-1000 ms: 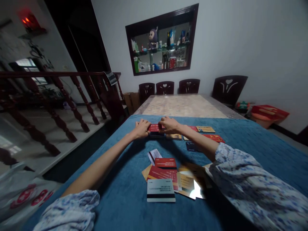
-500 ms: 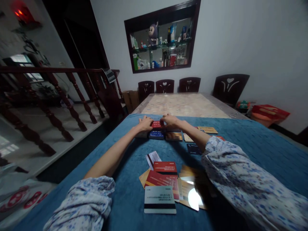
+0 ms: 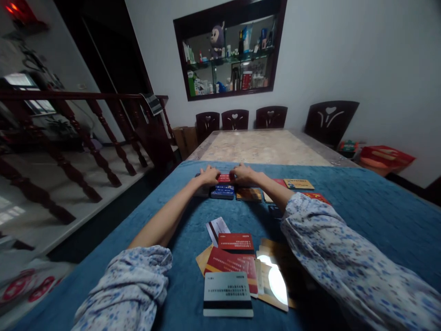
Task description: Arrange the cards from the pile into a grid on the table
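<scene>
Jointly pinching flat rectangular red card [image 3: 225,178] at 12 o'clock with left hand [image 3: 209,175] and right hand [image 3: 243,174] fingers, over plush blue cloth [image 3: 358,211].

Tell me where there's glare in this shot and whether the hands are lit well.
Head view: glare washes out the near tan card; the room is dim, so the left hand and right hand at the red card show little detail.

Lines of print run across the grey card [image 3: 228,290] and the red cards [image 3: 236,241] — all too small to read. Nothing else legible anywhere.
</scene>
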`<state>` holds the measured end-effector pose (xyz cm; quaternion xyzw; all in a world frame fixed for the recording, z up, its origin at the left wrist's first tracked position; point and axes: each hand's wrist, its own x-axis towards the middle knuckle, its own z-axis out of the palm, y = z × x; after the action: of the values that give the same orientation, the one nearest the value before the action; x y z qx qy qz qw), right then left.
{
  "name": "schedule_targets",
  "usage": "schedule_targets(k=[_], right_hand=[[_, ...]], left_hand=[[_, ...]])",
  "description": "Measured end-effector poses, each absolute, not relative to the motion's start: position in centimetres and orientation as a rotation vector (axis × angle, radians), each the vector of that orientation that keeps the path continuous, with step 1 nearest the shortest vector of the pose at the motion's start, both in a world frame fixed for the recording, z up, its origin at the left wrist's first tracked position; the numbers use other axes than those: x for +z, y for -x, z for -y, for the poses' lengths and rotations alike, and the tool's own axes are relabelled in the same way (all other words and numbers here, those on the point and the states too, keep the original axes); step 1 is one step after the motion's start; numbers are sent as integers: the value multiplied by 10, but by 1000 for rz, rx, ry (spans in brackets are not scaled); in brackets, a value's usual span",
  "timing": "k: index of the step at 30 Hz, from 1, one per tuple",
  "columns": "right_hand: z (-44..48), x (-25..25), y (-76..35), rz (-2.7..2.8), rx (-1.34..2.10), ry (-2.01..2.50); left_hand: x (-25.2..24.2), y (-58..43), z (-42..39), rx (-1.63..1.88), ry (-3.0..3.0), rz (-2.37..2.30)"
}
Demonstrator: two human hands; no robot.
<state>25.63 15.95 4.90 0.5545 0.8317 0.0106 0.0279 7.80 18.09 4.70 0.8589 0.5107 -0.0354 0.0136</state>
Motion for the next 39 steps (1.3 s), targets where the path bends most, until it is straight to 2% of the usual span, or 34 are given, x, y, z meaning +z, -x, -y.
schedule_targets(k=[23, 39], right_hand=[[-162, 42, -260, -2590, 49, -1665], [-141, 50, -271, -2721, 141, -1658]], left_hand=[[41, -70, -190, -168, -2688, -1542], [38, -54, -143, 308, -2826, -1430]])
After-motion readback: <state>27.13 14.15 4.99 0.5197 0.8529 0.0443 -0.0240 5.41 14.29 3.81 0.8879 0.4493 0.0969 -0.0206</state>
